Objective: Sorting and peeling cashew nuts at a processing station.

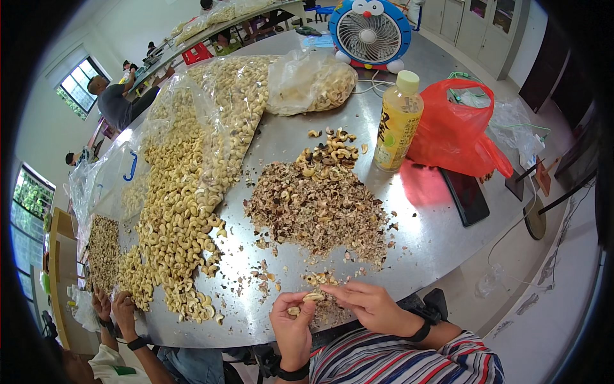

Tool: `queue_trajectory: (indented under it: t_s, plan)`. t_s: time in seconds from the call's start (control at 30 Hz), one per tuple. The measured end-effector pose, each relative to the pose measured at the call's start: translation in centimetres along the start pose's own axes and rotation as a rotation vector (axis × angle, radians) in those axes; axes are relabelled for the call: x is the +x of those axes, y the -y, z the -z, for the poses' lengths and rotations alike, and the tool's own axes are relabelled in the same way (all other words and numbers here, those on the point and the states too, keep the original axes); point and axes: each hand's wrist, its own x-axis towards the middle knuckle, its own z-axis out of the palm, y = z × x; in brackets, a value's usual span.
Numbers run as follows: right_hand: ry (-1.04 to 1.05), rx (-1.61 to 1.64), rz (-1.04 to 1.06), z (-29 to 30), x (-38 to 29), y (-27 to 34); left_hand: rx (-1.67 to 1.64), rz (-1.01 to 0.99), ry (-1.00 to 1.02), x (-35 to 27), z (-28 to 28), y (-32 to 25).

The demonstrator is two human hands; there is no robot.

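My left hand is at the table's near edge, with a pale cashew nut held between its thumb and index finger. A second cashew shows in the fingers of that hand. My right hand is close on the right, its fingertips by the held nut; whether they grip anything cannot be made out. Beneath and between the hands lie small skin flakes and nut bits. Farther in is a broad heap of brown cashew skins, with darker, discoloured cashews at its far side.
Pale cashews spill from a large clear bag on the left. A bottle, a red plastic bag, a phone and a blue fan stand or lie rightward. A co-worker's hands are at far left.
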Motion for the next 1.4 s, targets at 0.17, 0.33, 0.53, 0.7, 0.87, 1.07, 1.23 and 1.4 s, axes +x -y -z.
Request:
queue_trajectory:
  t_s: [0.17, 0.33, 0.53, 0.7, 0.87, 1.07, 1.23, 1.4]
  plan:
    - [0.029, 0.013, 0.004, 0.23, 0.25, 0.54, 0.006, 0.005, 0.014, 0.12, 0.29, 0.20]
    - [0.089, -0.081, 0.057, 0.27, 0.09, 0.06, 0.039, -0.007, 0.016, 0.14, 0.36, 0.37]
    - [0.116, -0.121, 0.065, 0.39, 0.14, 0.08, 0.122, -0.044, 0.035, 0.18, 0.50, 0.27]
    - [0.118, -0.126, 0.081, 0.44, 0.07, -0.13, 0.134, -0.040, 0.030, 0.15, 0.24, -0.08]
    - [0.130, -0.106, 0.075, 0.47, 0.13, -0.22, 0.137, -0.044, 0.027, 0.17, 0.35, -0.10]
    - [0.137, -0.075, 0.051, 0.45, 0.11, -0.34, 0.137, -0.005, 0.003, 0.12, 0.22, -0.31]
    - [0.164, -0.054, -0.049, 0.55, 0.22, 0.22, 0.142, -0.023, -0.011, 0.13, 0.22, -0.20]
    - [0.122, -0.097, 0.003, 0.40, 0.16, 0.29, 0.137, -0.011, -0.017, 0.09, 0.12, -0.34]
